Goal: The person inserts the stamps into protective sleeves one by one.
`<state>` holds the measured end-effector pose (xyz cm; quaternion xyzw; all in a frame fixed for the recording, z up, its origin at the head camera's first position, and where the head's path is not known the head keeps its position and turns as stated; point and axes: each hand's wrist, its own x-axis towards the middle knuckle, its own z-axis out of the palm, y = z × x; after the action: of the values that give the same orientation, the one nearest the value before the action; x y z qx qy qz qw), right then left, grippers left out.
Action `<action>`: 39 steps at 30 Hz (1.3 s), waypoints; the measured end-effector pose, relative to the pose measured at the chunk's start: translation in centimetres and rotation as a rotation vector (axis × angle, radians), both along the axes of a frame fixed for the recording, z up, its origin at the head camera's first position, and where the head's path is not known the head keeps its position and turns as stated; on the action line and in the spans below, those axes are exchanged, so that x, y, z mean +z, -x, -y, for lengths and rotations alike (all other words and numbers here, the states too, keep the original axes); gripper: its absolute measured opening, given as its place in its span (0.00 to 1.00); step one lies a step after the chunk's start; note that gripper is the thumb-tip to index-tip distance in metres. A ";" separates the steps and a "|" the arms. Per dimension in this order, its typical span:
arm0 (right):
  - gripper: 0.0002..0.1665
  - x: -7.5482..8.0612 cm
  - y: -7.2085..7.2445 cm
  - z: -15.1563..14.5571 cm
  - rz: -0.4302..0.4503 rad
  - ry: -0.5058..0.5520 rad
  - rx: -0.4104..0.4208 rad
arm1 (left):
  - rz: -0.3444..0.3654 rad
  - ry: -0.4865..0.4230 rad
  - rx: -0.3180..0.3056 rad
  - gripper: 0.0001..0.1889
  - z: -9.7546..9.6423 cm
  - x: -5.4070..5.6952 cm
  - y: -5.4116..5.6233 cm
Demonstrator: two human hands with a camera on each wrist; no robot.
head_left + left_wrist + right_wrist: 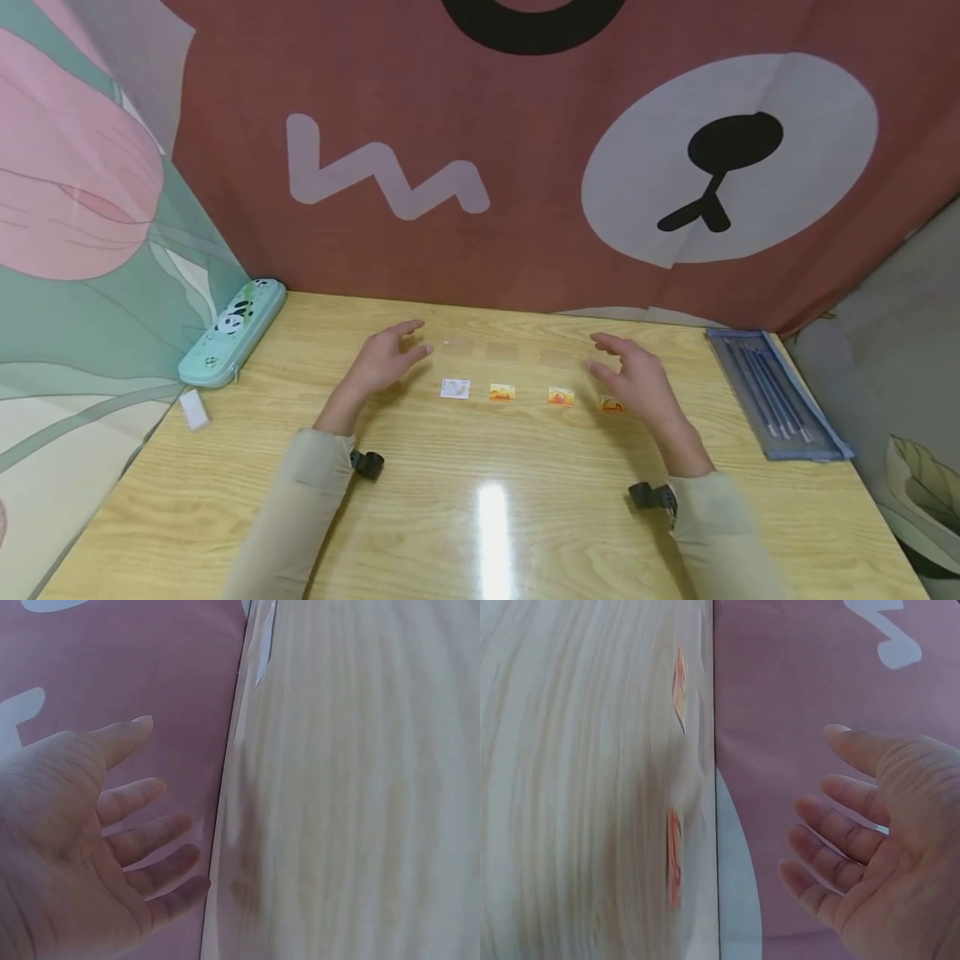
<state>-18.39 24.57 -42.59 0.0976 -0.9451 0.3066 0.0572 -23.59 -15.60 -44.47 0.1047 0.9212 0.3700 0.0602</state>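
Observation:
A row of small stamp-like paper pieces lies on the wooden table: a pale grey-white one at the left, then orange-and-yellow ones. Behind them are faint, transparent rectangular pieces, hard to make out. My left hand is held over the table left of the row, fingers relaxed and holding nothing. On the other side, my right hand hovers with loose fingers, partly covering the rightmost orange piece. In the right wrist view, two orange pieces appear edge-on, apart from the hand.
A mint pencil case with a panda print lies at the table's back left, with a white eraser-like block before it. At the right is a blue-edged mesh pouch holding several pencil-like sticks. A printed cloth hangs behind the table.

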 end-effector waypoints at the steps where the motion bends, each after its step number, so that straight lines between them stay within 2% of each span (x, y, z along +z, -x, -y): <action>1: 0.29 -0.1 0.2 0.3 -0.003 0.001 0.003 | 0.005 -0.002 -0.001 0.33 -0.1 0.0 0.0; 9: 0.28 -0.6 0.9 2.6 -0.016 0.002 0.031 | 0.030 -0.006 0.003 0.33 -0.7 0.0 0.2; 18: 0.27 -1.0 1.6 4.6 0.013 0.019 0.059 | -0.003 0.008 0.017 0.35 -1.1 -0.4 1.3; 25: 0.26 -1.4 2.0 6.4 0.015 0.026 0.104 | 0.004 0.020 0.021 0.32 -1.3 -0.7 1.9; 32: 0.22 -1.7 2.1 8.2 0.060 -0.011 0.133 | 0.010 0.128 0.012 0.30 -1.4 -0.7 2.1; 36: 0.21 -1.8 2.3 9.2 0.045 -0.048 0.160 | 0.033 0.185 0.018 0.29 -1.6 -0.4 2.2; 39: 0.20 -1.9 2.4 10.0 0.026 -0.088 0.183 | 0.052 0.192 0.012 0.28 -1.8 -0.3 2.3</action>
<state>-20.80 14.55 -44.46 0.1818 -0.9455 0.2699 0.0123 -25.87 -13.83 -44.76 0.0832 0.9512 0.2828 0.0916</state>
